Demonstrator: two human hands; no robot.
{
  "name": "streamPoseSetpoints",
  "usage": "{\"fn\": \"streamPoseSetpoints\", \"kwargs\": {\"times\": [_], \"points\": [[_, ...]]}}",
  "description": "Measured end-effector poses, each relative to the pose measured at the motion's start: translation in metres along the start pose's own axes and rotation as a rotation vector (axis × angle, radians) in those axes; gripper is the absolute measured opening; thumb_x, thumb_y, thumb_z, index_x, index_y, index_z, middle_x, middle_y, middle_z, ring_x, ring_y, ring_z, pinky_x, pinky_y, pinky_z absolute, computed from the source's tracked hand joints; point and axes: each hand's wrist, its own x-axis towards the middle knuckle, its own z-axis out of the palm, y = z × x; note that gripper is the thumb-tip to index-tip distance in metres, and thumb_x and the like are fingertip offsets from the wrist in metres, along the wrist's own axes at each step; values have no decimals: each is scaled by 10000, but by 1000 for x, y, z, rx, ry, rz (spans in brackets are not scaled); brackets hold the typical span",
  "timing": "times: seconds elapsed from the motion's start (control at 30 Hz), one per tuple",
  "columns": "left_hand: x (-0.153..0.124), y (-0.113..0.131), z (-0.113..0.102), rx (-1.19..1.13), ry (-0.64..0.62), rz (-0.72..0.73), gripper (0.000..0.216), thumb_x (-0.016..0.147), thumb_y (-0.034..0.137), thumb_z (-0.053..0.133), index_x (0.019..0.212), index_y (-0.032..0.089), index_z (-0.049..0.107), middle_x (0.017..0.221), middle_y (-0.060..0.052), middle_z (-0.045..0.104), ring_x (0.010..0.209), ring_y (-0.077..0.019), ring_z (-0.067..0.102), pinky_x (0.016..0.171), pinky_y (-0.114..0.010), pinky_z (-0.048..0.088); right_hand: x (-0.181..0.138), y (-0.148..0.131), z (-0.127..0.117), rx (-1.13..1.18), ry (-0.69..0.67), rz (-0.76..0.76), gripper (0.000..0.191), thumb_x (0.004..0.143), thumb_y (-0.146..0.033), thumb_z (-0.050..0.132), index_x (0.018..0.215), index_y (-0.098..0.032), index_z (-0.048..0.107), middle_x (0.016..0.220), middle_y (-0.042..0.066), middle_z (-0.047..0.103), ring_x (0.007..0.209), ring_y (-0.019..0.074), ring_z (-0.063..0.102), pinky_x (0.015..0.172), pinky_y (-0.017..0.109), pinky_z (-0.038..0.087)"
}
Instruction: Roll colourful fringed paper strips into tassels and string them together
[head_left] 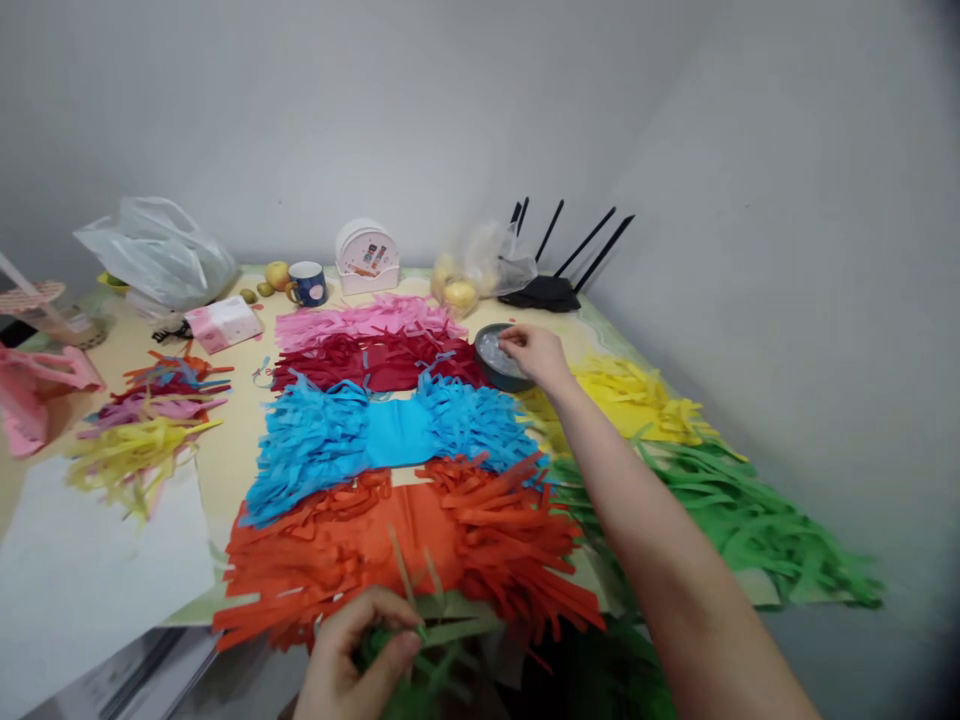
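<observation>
Though blurred and cropped, green strips in left hand.

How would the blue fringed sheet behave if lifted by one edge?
Probably floppy: the blue fringed sheet looks like thin paper cut into curling strips. It is likely very light, and its strips may snag the adjoining orange sheet.

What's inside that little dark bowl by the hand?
The bowl holds something pale and grayish; what it is cannot be told. The right hand reaches over its rim, and the fingers cover the right side, so anything there is hidden.
</observation>
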Motion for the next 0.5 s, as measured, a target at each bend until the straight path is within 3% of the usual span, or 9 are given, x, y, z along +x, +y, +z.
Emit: {"fn": "streamPoseSetpoints", "kwargs": {"times": [0.13,0.17,0.3,0.4,0.5], "points": [[4,7,-7,78,86,173,177,762,358,734,712,189,717,690,-32,697,671,-182,645,641,-244,517,-97,-38,-2,283,-63,-162,217,896,-317,581,958,-145,697,781,39,723,682,142,661,678,256,535],[4,10,-8,79,108,212,170,770,344,724,715,183,713,683,-32,698,655,-178,644,624,-241,516,-127,-48,2,491,-110,-217,212,879,-351,617,903,-154,693,737,28,701,644,140,639,628,251,526],[1,14,-8,13,253,338,147,798,310,706,747,172,708,723,-40,717,690,-167,658,668,-246,533,-237,-83,21,955,-282,-162,186,820,-379,721,826,-198,679,704,3,668,599,124,608,581,231,523],[-4,12,-6,-38,276,403,127,819,290,700,769,174,706,740,-34,719,706,-155,661,688,-243,534,-288,-101,35,1084,-296,-86,153,804,-356,741,825,-216,685,756,7,685,642,134,636,629,243,556],[-14,9,-7,-71,248,414,124,845,279,691,784,171,698,717,-21,712,676,-139,659,660,-226,531,-314,-112,45,1160,-277,-24,141,790,-345,756,815,-220,697,793,20,706,669,142,652,635,242,564]]}}
